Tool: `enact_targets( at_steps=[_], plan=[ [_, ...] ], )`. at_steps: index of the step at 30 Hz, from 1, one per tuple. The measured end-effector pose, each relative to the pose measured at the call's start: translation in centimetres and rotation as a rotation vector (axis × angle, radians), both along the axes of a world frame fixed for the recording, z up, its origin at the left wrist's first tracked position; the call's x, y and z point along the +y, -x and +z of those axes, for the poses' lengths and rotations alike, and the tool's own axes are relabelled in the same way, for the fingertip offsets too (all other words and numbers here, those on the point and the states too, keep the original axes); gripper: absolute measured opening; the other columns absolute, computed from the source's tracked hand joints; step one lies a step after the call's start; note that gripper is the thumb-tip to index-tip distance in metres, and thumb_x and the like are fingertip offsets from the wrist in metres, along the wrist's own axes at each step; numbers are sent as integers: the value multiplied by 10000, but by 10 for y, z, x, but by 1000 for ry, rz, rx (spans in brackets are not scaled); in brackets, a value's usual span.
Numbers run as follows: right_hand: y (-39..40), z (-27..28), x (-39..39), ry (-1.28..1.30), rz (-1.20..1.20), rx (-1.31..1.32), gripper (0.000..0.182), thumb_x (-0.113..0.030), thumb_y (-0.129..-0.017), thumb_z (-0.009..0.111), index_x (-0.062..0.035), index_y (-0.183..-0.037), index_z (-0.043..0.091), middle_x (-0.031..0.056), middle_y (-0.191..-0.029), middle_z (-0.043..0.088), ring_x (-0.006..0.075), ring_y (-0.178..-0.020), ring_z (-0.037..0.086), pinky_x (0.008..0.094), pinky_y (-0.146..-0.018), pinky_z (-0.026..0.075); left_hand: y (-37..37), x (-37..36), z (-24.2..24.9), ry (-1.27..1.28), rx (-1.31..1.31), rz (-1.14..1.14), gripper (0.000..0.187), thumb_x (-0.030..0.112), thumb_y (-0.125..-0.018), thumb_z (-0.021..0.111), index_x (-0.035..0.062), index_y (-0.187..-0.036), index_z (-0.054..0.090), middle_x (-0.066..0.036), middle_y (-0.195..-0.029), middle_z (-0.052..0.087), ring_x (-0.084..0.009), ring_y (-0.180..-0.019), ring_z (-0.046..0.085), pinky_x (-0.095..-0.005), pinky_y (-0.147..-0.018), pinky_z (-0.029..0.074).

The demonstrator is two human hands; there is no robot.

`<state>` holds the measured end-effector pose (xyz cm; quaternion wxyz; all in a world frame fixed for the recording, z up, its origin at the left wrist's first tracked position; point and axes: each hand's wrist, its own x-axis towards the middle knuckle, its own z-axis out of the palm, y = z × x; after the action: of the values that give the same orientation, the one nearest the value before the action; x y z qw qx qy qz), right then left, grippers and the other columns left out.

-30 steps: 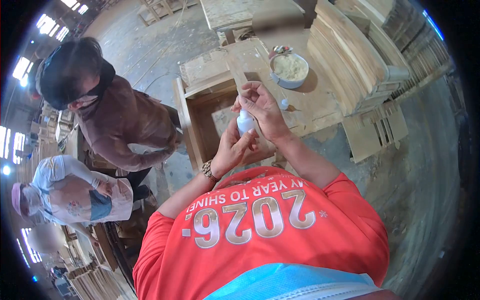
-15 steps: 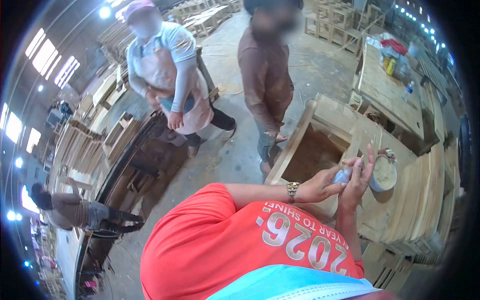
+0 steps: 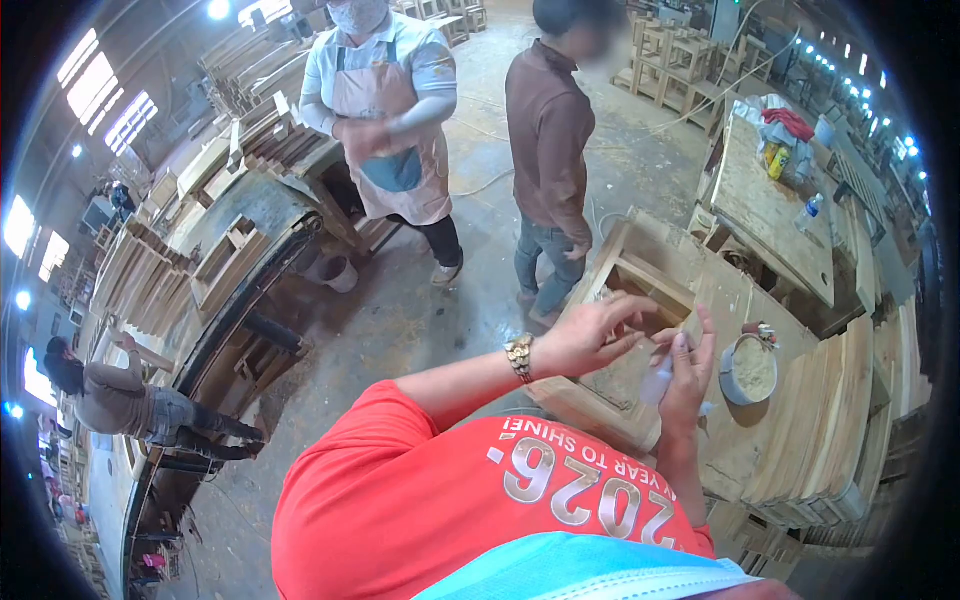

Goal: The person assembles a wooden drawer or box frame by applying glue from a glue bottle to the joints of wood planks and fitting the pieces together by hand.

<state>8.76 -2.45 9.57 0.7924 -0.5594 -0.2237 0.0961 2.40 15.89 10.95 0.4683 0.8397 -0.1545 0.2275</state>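
Observation:
My right hand (image 3: 686,375) holds a small translucent plastic bottle (image 3: 655,386) between thumb and fingers, above the wooden workbench. What the bottle contains I cannot make out. To its left, my left hand (image 3: 592,335), with a gold watch on the wrist, is held apart from the bottle. Its fingers are bent and spread, and nothing shows between them. Just right of my right hand, a white tub (image 3: 735,392) of pale paste or powder rests on the bench.
Stacked wooden boards (image 3: 825,420) lie right of the tub. A wooden frame (image 3: 640,275) stands beyond my hands. Another table (image 3: 770,215) holds a water bottle (image 3: 811,207) and a yellow can (image 3: 778,163). Two people stand ahead; a third works at the left bench (image 3: 250,270).
My left hand has come away from the bottle and moved left. My right hand still holds the bottle, slightly lower and to the left. The view has shifted; the person in the apron appears farther right.

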Motion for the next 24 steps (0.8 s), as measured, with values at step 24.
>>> enact_targets(
  at_steps=[24],
  plan=[
    [36, -17, 7, 435, 478, -76, 704, 7, -977, 523, -170, -1576, 199, 89, -899, 681, 88, -756, 602, 248, -681, 493, 25, 36, -5, 141, 760, -384, 250, 192, -956, 535, 4, -828, 638, -55, -671, 631, -166, -556, 639, -321, -530, 515]
  ],
)
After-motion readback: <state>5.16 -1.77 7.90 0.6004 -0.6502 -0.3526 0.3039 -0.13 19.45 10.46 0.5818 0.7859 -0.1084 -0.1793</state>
